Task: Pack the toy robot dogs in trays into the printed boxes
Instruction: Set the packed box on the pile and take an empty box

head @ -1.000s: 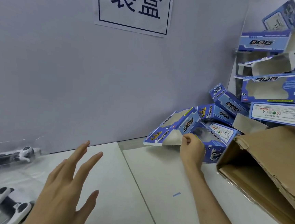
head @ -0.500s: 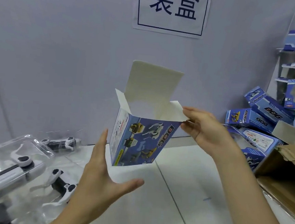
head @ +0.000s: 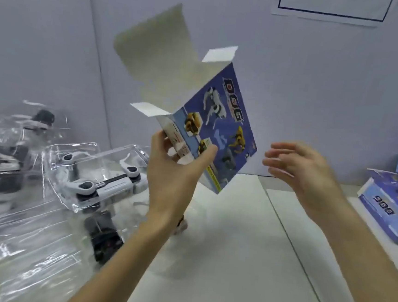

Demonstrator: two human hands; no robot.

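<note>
left hand: [head: 174, 175] centre of frame, gripping the printed box [head: 221, 133] at its lower end. Thumb lies on the blue picture face, fingers [head: 157, 142] are curled round the narrow white side panel.
right hand: [head: 304, 174] right of centre, open and holding nothing. Fingers are loosely spread and motion-blurred. It's near the box's right edge but not touching.
printed box: in the air above the table, centre of frame, tilted, open end up and leaning left. The blue face with "DOG" lettering and dog pictures is towards me.
flaps: big tuck flap [head: 154, 45] stands up at upper centre-left, pale inner side showing. Two small white side flaps are folded outward, one top right of the opening, one lower left.
inside of box: mostly hidden from this angle.
nearest tray: clear plastic tray [head: 72, 154] just left of my left wrist, lying on the table, with a white-and-black toy robot dog [head: 103, 183] in it.
other trays: more clear trays [head: 8, 148] at far left with dark and white parts inside, too blurred to read. Clear plastic also covers the lower left.
dark piece: [head: 105, 244] beside my left forearm, can't tell what it is.
spare boxes: blue printed [head: 390, 208], right edge of frame, on the table, well apart from both hands.
table: white [head: 243, 263], with a seam running from centre towards lower right.
wall: grey; paper sign [head: 330, 8] with a dark border at upper right, cut off by the frame.
</note>
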